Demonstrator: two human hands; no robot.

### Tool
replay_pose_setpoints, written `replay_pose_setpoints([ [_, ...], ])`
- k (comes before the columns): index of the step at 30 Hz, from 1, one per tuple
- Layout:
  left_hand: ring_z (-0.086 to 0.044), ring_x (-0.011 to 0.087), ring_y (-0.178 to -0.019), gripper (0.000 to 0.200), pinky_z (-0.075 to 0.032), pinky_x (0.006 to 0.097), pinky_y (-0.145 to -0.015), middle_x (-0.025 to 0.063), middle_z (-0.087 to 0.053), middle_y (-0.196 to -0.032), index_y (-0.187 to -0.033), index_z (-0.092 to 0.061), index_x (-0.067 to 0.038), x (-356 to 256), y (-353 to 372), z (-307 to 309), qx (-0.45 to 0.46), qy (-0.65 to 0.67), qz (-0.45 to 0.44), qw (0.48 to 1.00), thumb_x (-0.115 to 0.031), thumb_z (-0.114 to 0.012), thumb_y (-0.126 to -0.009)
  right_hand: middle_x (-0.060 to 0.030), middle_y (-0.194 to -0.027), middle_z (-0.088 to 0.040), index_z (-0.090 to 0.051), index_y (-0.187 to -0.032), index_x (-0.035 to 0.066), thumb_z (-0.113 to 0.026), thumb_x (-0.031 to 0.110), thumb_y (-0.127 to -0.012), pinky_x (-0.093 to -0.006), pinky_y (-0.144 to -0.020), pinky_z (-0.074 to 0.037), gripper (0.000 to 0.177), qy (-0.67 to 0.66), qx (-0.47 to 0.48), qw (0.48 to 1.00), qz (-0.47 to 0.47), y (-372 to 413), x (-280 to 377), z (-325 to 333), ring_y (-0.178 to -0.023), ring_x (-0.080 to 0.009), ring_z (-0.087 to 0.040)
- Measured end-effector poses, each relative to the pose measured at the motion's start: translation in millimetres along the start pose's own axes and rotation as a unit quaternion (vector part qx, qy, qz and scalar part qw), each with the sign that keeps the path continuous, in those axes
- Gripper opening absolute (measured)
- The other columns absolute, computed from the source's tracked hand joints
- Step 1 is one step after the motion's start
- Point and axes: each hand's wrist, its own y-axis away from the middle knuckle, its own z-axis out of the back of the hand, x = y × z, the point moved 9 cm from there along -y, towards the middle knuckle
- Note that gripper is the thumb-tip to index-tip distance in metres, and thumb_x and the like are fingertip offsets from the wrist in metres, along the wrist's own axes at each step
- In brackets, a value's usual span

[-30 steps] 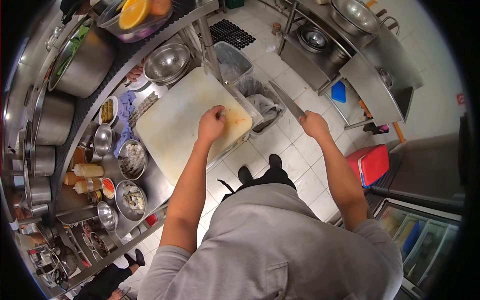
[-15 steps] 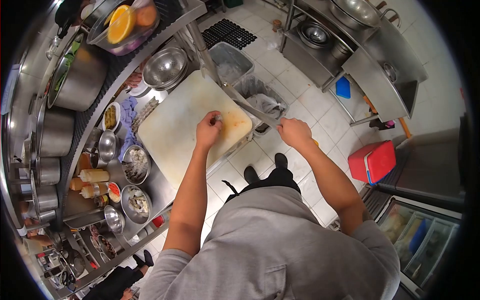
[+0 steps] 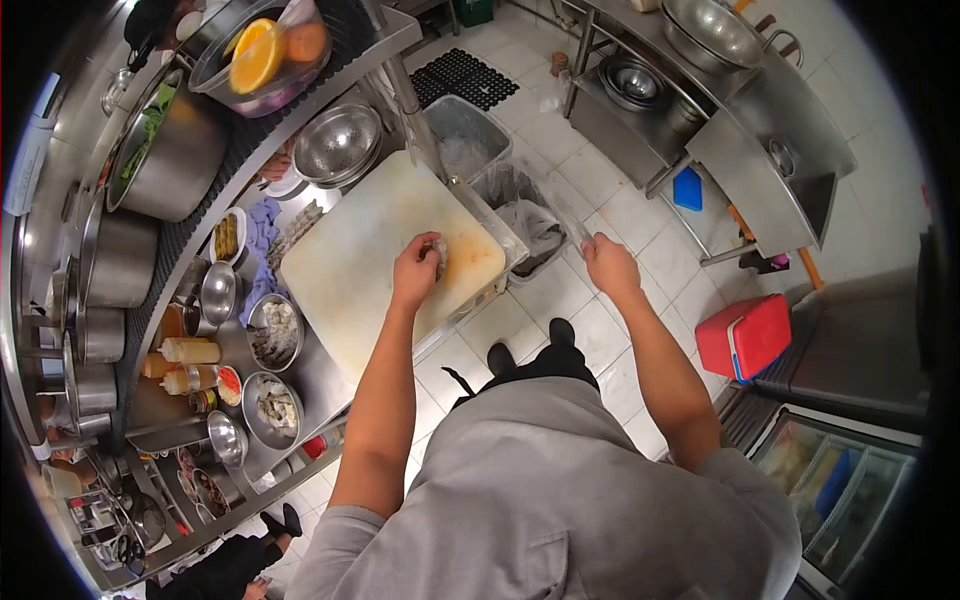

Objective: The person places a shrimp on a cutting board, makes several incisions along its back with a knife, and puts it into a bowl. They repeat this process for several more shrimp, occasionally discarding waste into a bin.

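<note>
My left hand (image 3: 417, 270) rests on the white cutting board (image 3: 350, 260) and pinches a small grey piece of seafood (image 3: 438, 248) near the board's orange-stained right end. My right hand (image 3: 610, 265) hovers off the counter edge, over the floor, and grips a knife (image 3: 560, 212) whose blurred blade points up toward the bins. The knife is clear of the board.
Two grey bins (image 3: 500, 170) stand below the board's far end. Metal bowls of seafood (image 3: 274, 333) and sauce bottles (image 3: 185, 352) sit left of the board. Pots (image 3: 165, 140) and stacked colanders (image 3: 338, 142) line the shelf. A red cooler (image 3: 742, 335) sits on the floor.
The knife swung in to the board's edge half a second ago and has now lifted back out to the right. My left hand kept its grip on the piece.
</note>
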Motion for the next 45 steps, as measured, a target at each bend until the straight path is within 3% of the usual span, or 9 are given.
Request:
replay_pose_setpoints([
  [4,-0.062,0.0134,-0.085,0.035,-0.05,0.0277,-0.078,0.0062,-0.069,-0.102,-0.126,-0.066,-0.006,4.6,-4.3,-2.9,0.021,-0.014,0.004,1.0,-0.007,-0.057,-0.092,-0.0262,-0.099,-0.072,-0.064,-0.106,0.003,-0.054,0.037,-0.101,-0.0557,-0.085,-0.053,0.036,-0.004,-0.003,1.0,-0.002,1.4,-16.7,-7.9,-0.096,-0.0451,-0.069],
  [8,-0.06,0.0115,-0.079,0.029,-0.049,0.0272,-0.072,0.0035,-0.067,-0.094,-0.122,-0.066,-0.006,7.9,7.8,-2.5,0.002,-0.016,0.013,1.0,-0.011,-0.062,-0.094,-0.028,-0.095,-0.071,-0.063,-0.105,0.002,-0.055,0.038,-0.101,-0.056,-0.082,-0.053,0.037,-0.058,-0.024,0.998,0.004,14.8,-13.8,-8.6,-0.093,-0.0476,-0.068],
  [13,-0.06,0.0111,-0.073,0.029,-0.05,0.0272,-0.069,0.0023,-0.068,-0.085,-0.118,-0.067,-0.006,-2.3,6.6,0.5,-0.021,-0.043,0.012,0.999,-0.016,-0.067,-0.091,-0.0283,-0.09,-0.069,-0.063,-0.101,0.001,-0.058,0.041,-0.099,-0.0545,-0.08,-0.052,0.041,-0.186,0.059,0.979,0.051,68.7,31.7,0.6,-0.089,-0.0487,-0.067],
  [15,-0.058,0.0103,-0.071,0.029,-0.049,0.027,-0.067,0.0017,-0.066,-0.083,-0.118,-0.066,-0.007,0.9,3.8,-0.8,-0.016,-0.03,-0.002,0.999,-0.016,-0.068,-0.091,-0.0282,-0.091,-0.069,-0.064,-0.099,0.0,-0.057,0.04,-0.099,-0.0547,-0.081,-0.052,0.04,-0.178,0.064,0.979,0.079,85.8,44.0,-2.1,-0.09,-0.0479,-0.067],
  [17,-0.058,0.0101,-0.072,0.029,-0.049,0.0267,-0.067,0.0009,-0.065,-0.084,-0.12,-0.066,-0.006,-3.7,5.9,-1.7,-0.011,-0.042,-0.006,0.999,-0.014,-0.067,-0.092,-0.0277,-0.091,-0.07,-0.064,-0.1,0.0,-0.057,0.038,-0.1,-0.0551,-0.082,-0.052,0.039,-0.082,0.141,0.981,0.1,100.5,57.4,-12.5,-0.092,-0.0472,-0.067],
  [21,-0.058,0.0098,-0.075,0.029,-0.048,0.0261,-0.068,0.0003,-0.065,-0.086,-0.122,-0.065,-0.005,-6.1,5.5,-2.2,0.004,-0.082,-0.02,0.996,-0.01,-0.066,-0.094,-0.0247,-0.088,-0.069,-0.063,-0.1,0.0,-0.056,0.039,-0.101,-0.0528,-0.08,-0.051,0.039,-0.064,0.168,0.978,0.105,116.0,69.6,-10.6,-0.089,-0.0441,-0.067],
  [45,-0.058,0.0097,-0.08,0.03,-0.049,0.0255,-0.075,0.0001,-0.064,-0.09,-0.123,-0.067,-0.005,-4.2,4.9,-4.8,0.015,-0.075,-0.017,0.997,-0.009,-0.065,-0.094,-0.0226,-0.086,-0.071,-0.063,-0.098,0.002,-0.053,0.034,-0.102,-0.0541,-0.081,-0.053,0.033,-0.001,0.129,0.985,0.117,122.1,74.1,2.3,-0.086,-0.0437,-0.068],
])
